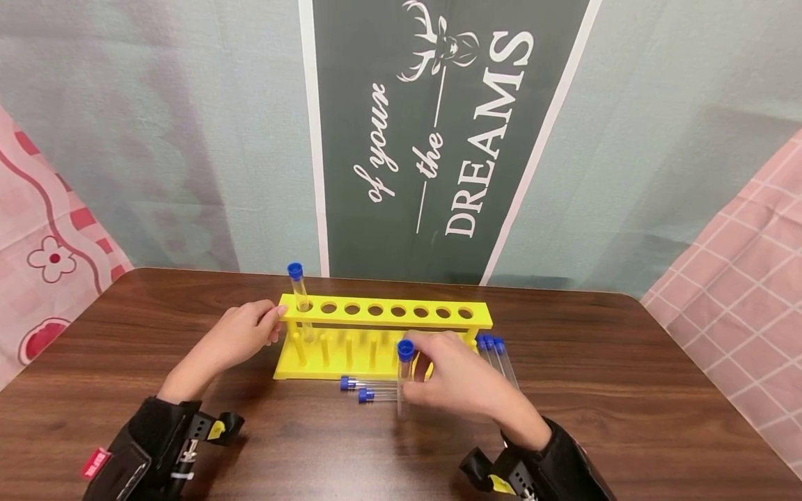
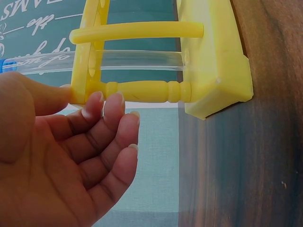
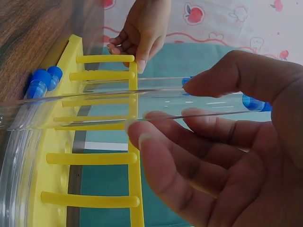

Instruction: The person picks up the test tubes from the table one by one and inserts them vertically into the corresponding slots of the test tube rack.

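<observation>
I saw both hands bare, with a bulky black strap mount on each wrist. The left mount (image 1: 156,452) carried a small red tag with white lettering, a white mark and a yellow patch near a black clip. The right mount (image 1: 539,470) also showed a yellow patch beside its black bracket.

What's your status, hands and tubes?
Left hand steadies yellow rack. Right hand pinches capped tube upright. One tube racked; loose tubes lie before rack.
</observation>
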`<action>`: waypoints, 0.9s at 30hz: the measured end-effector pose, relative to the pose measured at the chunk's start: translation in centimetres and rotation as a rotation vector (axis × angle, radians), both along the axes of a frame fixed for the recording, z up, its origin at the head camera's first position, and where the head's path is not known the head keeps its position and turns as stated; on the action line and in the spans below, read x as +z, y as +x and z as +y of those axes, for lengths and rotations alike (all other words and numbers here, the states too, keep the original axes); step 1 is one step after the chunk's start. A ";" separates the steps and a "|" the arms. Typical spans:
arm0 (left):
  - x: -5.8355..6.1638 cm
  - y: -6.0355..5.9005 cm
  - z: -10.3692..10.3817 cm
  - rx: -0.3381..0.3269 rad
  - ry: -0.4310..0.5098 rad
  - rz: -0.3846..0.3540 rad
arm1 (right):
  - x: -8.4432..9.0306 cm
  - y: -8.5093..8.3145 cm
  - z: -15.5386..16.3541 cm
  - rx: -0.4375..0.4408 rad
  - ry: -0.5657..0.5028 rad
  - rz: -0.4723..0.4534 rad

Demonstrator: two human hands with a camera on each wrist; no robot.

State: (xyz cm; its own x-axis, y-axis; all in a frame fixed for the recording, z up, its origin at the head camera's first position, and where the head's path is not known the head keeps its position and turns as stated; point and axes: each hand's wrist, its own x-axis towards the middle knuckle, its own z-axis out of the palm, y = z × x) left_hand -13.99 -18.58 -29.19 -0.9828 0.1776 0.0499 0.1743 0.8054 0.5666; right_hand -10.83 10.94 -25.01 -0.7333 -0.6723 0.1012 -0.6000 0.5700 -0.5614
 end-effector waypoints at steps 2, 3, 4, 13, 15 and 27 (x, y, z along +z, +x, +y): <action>0.0 0.0 0.0 0.001 0.001 0.000 | 0.0 -0.1 0.1 0.004 0.002 -0.012; 0.0 0.0 0.0 0.001 0.002 -0.001 | 0.0 -0.2 0.1 0.006 0.005 -0.016; 0.0 0.0 0.0 0.002 0.003 -0.002 | -0.1 -0.2 0.2 0.007 0.009 -0.018; -0.1 -0.1 0.0 0.012 0.007 -0.010 | -0.2 -0.5 0.3 0.035 0.016 -0.061; -0.1 -0.1 0.0 0.011 0.007 -0.008 | -0.2 -0.6 0.3 0.025 0.023 -0.089; -0.1 -0.1 0.0 0.010 0.006 -0.010 | -0.2 -0.7 0.4 0.031 0.063 -0.115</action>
State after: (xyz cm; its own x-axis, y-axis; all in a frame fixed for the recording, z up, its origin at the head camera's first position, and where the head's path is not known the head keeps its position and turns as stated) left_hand -14.05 -18.59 -29.31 -0.9851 0.1672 0.0411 0.1604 0.8039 0.5727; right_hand -11.48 11.36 -25.24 -0.7166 -0.6970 -0.0257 -0.5516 0.5888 -0.5908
